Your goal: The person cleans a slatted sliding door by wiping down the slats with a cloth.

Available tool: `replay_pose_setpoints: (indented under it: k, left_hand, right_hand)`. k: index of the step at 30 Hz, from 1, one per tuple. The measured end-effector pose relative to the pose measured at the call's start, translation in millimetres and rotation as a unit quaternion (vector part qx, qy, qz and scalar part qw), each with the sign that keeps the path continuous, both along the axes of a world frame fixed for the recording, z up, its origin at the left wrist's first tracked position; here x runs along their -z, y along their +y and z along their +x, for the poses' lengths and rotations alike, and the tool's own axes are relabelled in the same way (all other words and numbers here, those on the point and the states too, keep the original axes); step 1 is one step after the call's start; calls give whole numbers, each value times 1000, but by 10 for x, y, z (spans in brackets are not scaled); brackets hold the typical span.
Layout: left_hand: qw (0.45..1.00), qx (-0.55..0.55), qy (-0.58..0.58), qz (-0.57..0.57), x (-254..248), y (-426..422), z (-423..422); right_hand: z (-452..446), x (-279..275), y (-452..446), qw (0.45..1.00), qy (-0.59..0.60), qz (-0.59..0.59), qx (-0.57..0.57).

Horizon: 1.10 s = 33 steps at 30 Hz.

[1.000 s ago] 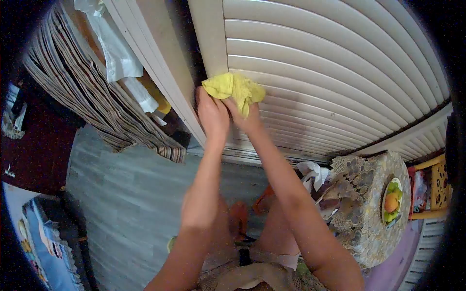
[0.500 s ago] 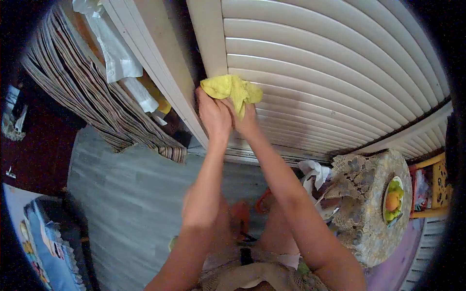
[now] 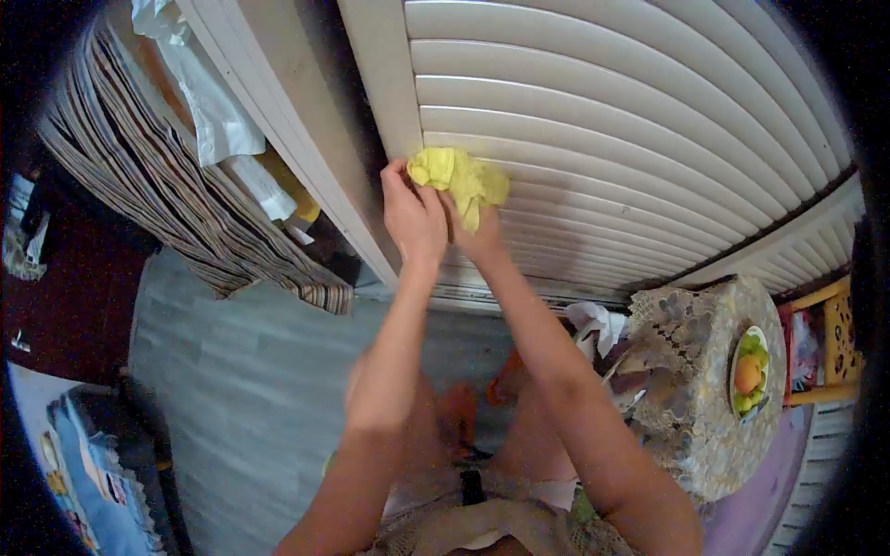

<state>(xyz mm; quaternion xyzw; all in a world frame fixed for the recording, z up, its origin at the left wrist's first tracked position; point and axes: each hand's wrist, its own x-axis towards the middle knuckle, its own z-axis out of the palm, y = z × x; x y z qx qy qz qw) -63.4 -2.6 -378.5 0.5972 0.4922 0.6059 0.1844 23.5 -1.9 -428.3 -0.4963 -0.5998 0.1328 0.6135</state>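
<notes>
A yellow cloth (image 3: 468,181) lies bunched over the fingers of my right hand (image 3: 476,232), against the white louvred door (image 3: 556,120). My right hand is closed on the cloth, and the fingertips are hidden beneath it. Just to the left, my left hand (image 3: 414,218) has its fingers curled at the door's left edge, touching the cloth's left end. What its fingertips grip is partly hidden. A dark gap separates the door from the white frame (image 3: 278,120) on the left.
Striped fabric (image 3: 158,176) and white garments (image 3: 209,102) hang at the left. On the right, a round table (image 3: 714,445) with a patterned cloth bears a plate of fruit (image 3: 749,373). A wooden rack (image 3: 839,343) stands beyond. Blue denim (image 3: 93,473) lies at lower left.
The left end of the cloth is more bunched and has shifted slightly right. My left hand's fingers have moved onto the door's edge. The view has shifted slightly.
</notes>
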Motion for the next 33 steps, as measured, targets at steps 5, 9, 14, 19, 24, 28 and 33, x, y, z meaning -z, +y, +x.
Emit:
replay_pose_setpoints:
  k: [5,9,14,19,24,28,33]
  left_hand:
    - [998,-1,12,61,-31,25,-9]
    - [994,-6,37,101,-118,2,-13]
    - [990,-10,33,137,-108,36,-52]
    - [990,-28,78,110,-61,23,-41]
    - [992,-21,62,110,-99,27,-45]
    - [993,-11,25,118,-177,-5,-38]
    - [990,-13,87,113,-60,61,-55]
  right_hand:
    - [107,-333,-64,998,-32,-30,-43]
    - [17,-821,-138,982,-170,74,31]
    - [3,-772,-61,971,-197,123,55]
    - [-15,-557,-68,998,-35,34,-31]
    - [7,-594,-16,987,-146,62,11]
    - [-13,-759,-44,982,-177,60,25]
    - [15,-583,-56,997,-79,-5,-25]
